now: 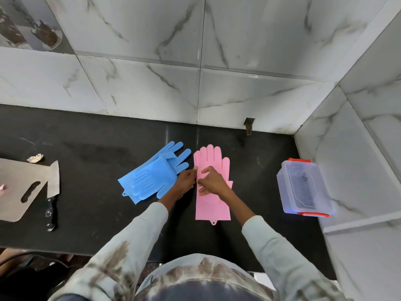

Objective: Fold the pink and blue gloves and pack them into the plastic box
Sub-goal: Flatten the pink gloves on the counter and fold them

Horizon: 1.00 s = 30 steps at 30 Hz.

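Note:
The pink gloves (pixel 211 161) lie flat on the black counter, fingers pointing to the wall, cuff toward me. My left hand (pixel 185 181) pinches their left edge near the palm. My right hand (pixel 213 181) rests on the middle of the pink gloves with fingers bent, gripping the material. The blue gloves (pixel 152 177) lie stacked and slanted just left of the pink ones, one turned bristle side up. The clear plastic box (pixel 303 187) with orange clips stands at the right by the side wall, with its lid on.
A metal cutting board (pixel 19 187) and a cleaver (pixel 53 187) with a black handle lie at the left. A crumpled scrap (pixel 35 158) sits behind them. Tiled walls close the back and right. The black counter (pixel 97 153) ends near my body.

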Each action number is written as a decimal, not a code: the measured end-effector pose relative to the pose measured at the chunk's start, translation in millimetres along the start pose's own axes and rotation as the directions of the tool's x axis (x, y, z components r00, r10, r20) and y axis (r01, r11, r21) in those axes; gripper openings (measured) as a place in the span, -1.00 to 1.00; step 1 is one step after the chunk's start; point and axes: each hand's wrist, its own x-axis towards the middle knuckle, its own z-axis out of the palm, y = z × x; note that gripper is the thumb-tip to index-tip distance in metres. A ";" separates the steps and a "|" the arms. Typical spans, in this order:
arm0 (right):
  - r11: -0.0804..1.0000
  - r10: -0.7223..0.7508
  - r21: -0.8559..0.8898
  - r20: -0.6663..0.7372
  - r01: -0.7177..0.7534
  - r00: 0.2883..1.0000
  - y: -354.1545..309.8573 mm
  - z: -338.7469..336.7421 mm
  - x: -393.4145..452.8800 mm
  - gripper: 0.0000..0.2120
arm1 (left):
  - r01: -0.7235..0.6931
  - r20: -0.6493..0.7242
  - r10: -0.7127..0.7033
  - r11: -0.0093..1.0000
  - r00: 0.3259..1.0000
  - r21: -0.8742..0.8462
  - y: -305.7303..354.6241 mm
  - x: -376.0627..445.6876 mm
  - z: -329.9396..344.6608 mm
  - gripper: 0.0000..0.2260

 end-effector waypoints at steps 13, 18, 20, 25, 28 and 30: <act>0.823 -0.094 -0.567 -0.154 -0.010 0.984 69.7 -54.2 -13.5 -0.71 | -0.011 -0.137 0.039 0.980 0.990 0.198 -0.1 8.2 11.2 -0.68; 0.947 -0.096 -0.321 -0.288 -0.001 0.953 81.3 -43.3 -13.6 -0.62 | -0.036 -0.191 0.076 0.979 0.979 0.201 -0.4 8.2 13.6 -0.73; 0.966 -0.113 -0.257 -0.325 0.027 0.939 77.5 -40.8 -11.2 -0.60 | -0.058 -0.227 0.106 0.977 0.968 0.206 -1.5 6.8 16.0 -0.74; 0.986 -0.119 -0.154 -0.380 0.064 0.917 69.5 -42.9 2.6 -0.76 | -0.107 -0.254 0.167 0.966 0.952 0.235 -2.9 4.8 17.1 -0.75; 0.989 -0.105 -0.139 -0.399 0.053 0.911 72.3 -46.0 9.6 -0.81 | -0.081 -0.256 0.135 0.975 0.957 0.209 -2.6 8.4 12.8 -0.77; 0.986 -0.116 -0.153 -0.397 0.059 0.911 73.6 -48.9 11.5 -0.81 | -0.058 -0.264 0.103 0.983 0.959 0.173 -1.9 11.4 10.2 -0.79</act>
